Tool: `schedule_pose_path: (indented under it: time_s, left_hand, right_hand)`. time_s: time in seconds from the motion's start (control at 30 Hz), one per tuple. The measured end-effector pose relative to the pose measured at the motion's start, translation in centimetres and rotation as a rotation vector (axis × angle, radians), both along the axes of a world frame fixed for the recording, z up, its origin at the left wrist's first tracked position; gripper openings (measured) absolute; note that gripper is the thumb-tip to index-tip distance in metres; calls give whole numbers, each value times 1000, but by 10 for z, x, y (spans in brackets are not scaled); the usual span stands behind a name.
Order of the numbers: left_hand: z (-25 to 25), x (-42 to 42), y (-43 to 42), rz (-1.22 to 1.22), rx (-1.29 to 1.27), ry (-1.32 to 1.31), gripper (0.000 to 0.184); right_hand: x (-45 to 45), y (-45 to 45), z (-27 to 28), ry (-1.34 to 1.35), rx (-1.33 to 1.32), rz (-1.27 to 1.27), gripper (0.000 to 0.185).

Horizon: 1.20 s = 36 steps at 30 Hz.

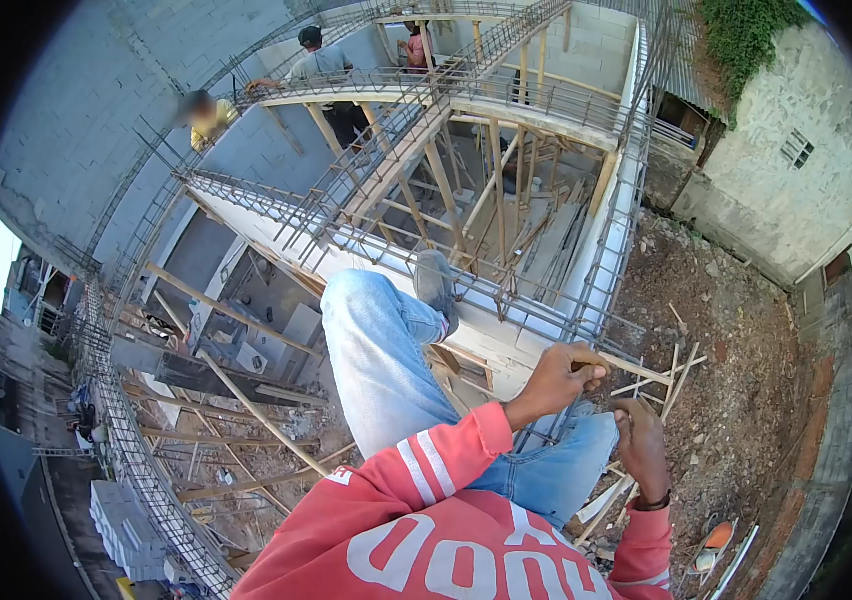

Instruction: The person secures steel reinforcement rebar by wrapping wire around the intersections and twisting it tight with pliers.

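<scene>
Bends the fingers of the left hand (558, 383) inward, just over the near stretch of the rebar cage (614, 250), perhaps gripping something thin, cannot tell; curls the right hand (642, 447) beside the right knee (591, 440), contents likewise impossible to make out; straddles the near end of the cage, has its long axis leading from between the thighs straight ahead and slightly rightward along the white block wall (586, 270), nearer to the left hand than to the right; lines up a pale wooden stick (636, 368) rightward from the left fingertips, held or merely beyond, cannot tell
</scene>
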<state>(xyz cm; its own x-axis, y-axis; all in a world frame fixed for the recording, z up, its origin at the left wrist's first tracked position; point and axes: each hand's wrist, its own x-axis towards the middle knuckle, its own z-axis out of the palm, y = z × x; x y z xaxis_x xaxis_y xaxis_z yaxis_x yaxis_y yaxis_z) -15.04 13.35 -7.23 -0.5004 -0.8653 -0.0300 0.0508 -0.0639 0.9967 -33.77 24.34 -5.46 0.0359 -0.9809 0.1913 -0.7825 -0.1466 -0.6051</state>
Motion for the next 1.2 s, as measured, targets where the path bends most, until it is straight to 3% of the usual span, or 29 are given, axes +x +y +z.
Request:
schedule_pose_path:
  time_s: [0.03, 0.1, 0.13, 0.17, 0.23, 0.27, 0.37, 0.53, 0.6, 0.63, 0.7, 0.73, 0.8, 0.83, 0.87, 0.9, 0.97, 1.0, 1.03, 1.1, 1.17, 1.2]
  left_hand:
    - [-1, -1, 0, 4, -7, 0, 14]
    - [-2, 0, -1, 21, 44, -20, 15]
    - [-5, 0, -1, 43, 146, 78, 16]
    - [-7, 2, -4, 44, 133, 75, 16]
    - [-9, 5, -10, 120, 521, 235, 18]
    - [-10, 8, -12, 136, 575, 216, 22]
    - [-9, 13, -13, 190, 663, 220, 23]
    - [-8, 2, -4, 231, 718, 323, 16]
    - [-1, 2, -3, 216, 672, 342, 14]
    - [0, 6, -4, 218, 672, 348, 14]
    - [3, 16, -6, -32, 102, 308, 14]
    - [6, 22, -10, -29, 100, 311, 14]
    - [12, 33, -20, -316, -211, 260, 18]
    - [13, 39, -20, -316, -212, 259, 18]
    - [14, 44, -20, -421, -74, 188, 24]
    - [15, 47, -19, -521, 66, 116, 30]
    - [3, 45, -15, -518, 170, 74, 35]
    - [-3, 44, -14, -521, 270, 33, 39]
    - [-8, 42, -14, -527, 269, 30, 39]
    - [-11, 37, -14, -731, 159, -86, 39]
    - [-8, 34, -14, -800, 139, -146, 35]
    - [5, 34, -11, -764, -49, -241, 27]
  right_hand:
    - [11, -4, 6, 0, -7, 4, 19]
    - [28, -12, 14, -360, 57, -35, 13]
    - [36, -16, 21, -478, 232, -118, 14]
    - [40, -20, 22, -482, 220, -113, 14]
    - [45, -28, 22, -111, -196, -110, 14]
    - [44, -31, 18, -36, -260, -75, 15]
    - [42, -36, 25, 147, -239, -21, 17]
    - [37, -43, 32, 200, -204, 29, 14]
    - [31, -48, 32, -42, -203, 31, 9]
    - [28, -48, 35, -38, -203, 35, 9]
    - [17, -44, 46, -665, 363, -24, 18]
    - [11, -40, 47, -951, 544, -35, 21]
    - [10, -32, 40, -1031, 615, -49, 21]
    - [10, -26, 36, -1117, 690, -67, 20]
    - [8, -22, 32, -866, 574, 13, 14]
    - [9, -21, 31, -866, 577, 18, 14]
    - [10, -18, 31, -144, -42, 227, 6]
    - [17, -17, 41, 0, -170, 260, 6]
    - [21, -15, 50, -1, -173, 253, 6]
    - [23, -10, 61, 301, -72, 331, 6]
    - [21, -7, 59, 279, -75, 327, 5]
    - [20, -6, 56, 252, -79, 330, 5]
